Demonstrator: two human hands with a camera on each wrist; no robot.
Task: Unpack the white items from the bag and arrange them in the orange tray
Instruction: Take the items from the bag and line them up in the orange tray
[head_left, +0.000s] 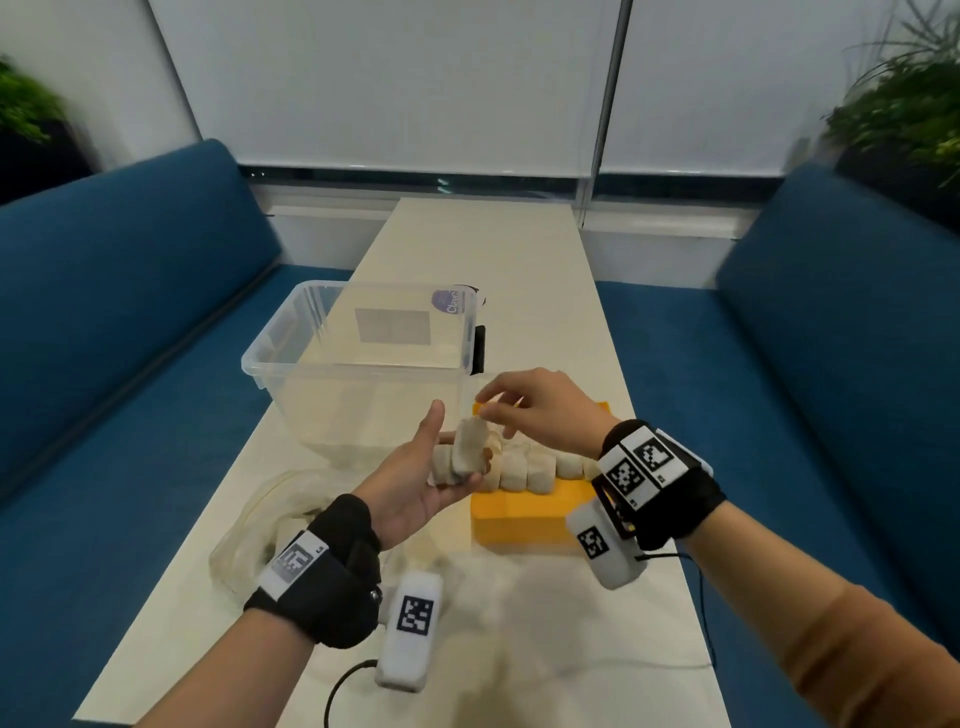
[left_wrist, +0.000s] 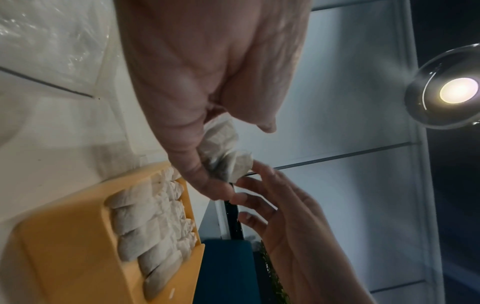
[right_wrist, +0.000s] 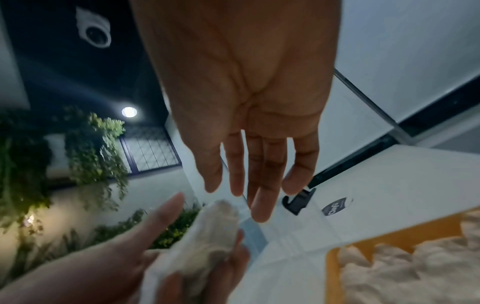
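My left hand (head_left: 451, 451) is raised palm-up just left of the orange tray (head_left: 519, 514) and grips a small bunch of white items (head_left: 470, 441), fingers curled round it. The same bunch (left_wrist: 228, 156) shows in the left wrist view, and also in the right wrist view (right_wrist: 213, 232). My right hand (head_left: 488, 408) hovers over it with straight fingers (right_wrist: 262, 197), the tips at the bunch's top edge. A row of white items (head_left: 540, 467) lies across the tray. The clear plastic bag (head_left: 254, 519) lies slack on the table under my left wrist.
A clear plastic bin (head_left: 363, 364) stands on the table just behind the hands and the tray. The long white table (head_left: 493, 249) runs away between two blue sofas (head_left: 130, 322). Cables from the wrist cameras trail over the near table edge.
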